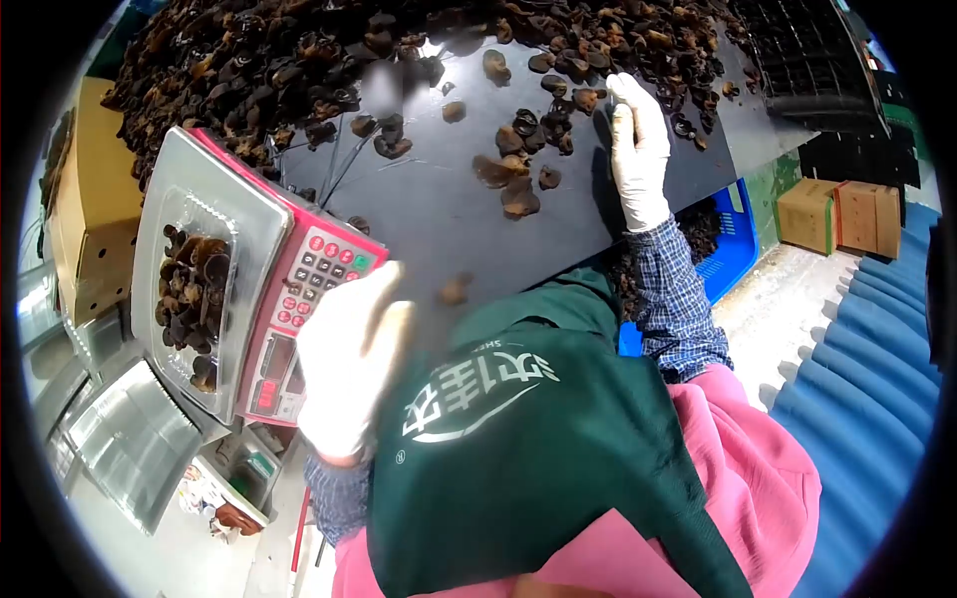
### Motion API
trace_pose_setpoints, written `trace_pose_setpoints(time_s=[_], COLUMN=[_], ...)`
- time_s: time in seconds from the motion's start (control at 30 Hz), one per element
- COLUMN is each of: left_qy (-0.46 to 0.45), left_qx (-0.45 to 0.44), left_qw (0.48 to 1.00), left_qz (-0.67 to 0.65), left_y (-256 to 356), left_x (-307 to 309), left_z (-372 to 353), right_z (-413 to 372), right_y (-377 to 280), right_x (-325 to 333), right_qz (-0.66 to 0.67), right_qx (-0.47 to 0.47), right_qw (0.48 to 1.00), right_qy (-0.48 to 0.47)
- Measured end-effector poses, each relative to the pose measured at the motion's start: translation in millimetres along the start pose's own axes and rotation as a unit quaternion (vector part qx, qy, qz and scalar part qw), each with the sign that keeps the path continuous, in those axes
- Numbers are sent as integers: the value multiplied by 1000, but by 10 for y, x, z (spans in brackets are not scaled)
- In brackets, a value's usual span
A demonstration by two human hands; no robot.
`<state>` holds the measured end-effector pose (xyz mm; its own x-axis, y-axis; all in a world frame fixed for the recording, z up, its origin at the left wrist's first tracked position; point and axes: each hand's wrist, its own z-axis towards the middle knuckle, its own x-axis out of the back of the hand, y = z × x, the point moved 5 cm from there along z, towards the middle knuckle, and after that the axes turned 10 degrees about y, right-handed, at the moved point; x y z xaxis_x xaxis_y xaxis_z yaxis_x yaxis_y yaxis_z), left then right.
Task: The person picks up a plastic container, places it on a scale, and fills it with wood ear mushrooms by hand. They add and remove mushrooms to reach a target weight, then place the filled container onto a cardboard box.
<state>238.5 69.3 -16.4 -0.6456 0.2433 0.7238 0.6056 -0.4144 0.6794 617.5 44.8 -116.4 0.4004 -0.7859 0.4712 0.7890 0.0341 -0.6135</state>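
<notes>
My left hand [349, 364], in a white glove and slightly blurred, is beside the keypad of a pink-and-silver weighing scale [317, 269]. Its fingers look apart, with nothing visible in them. A blurred dried mushroom piece [456, 289] is just right of it, near the table edge. On the scale, a clear plastic tray [184, 224] holds several dark wood ear mushrooms [194, 289]. My right hand [640, 149], also gloved, is over the dark table [439, 214], fingers stretched out beside loose wood ears [533, 130]. Its palm side is partly hidden.
A large heap of dried wood ears [229, 85] covers the table's far side. A blue crate [736, 239] stands below the right edge, and a black mesh rack [807, 60] at far right. Cardboard boxes [837, 217] and stacked clear trays [135, 439] are nearby.
</notes>
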Motion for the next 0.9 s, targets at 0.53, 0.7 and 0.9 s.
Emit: trace_pose_setpoints(time_s=[0.53, 0.7, 0.9], left_qy=[96, 102, 98], left_qx=[-131, -142, -129], left_qw=[985, 985, 987], left_qz=[50, -7, -18], left_y=[60, -72, -58], left_x=[-1034, -1466, -1443], left_z=[491, 638, 630], right_z=[-310, 331, 148], right_y=[-762, -355, -453], right_x=[-182, -257, -479], right_qz=[2, -103, -124], right_qx=[113, 126, 133], right_qw=[973, 985, 957], right_qy=[-201, -60, -227])
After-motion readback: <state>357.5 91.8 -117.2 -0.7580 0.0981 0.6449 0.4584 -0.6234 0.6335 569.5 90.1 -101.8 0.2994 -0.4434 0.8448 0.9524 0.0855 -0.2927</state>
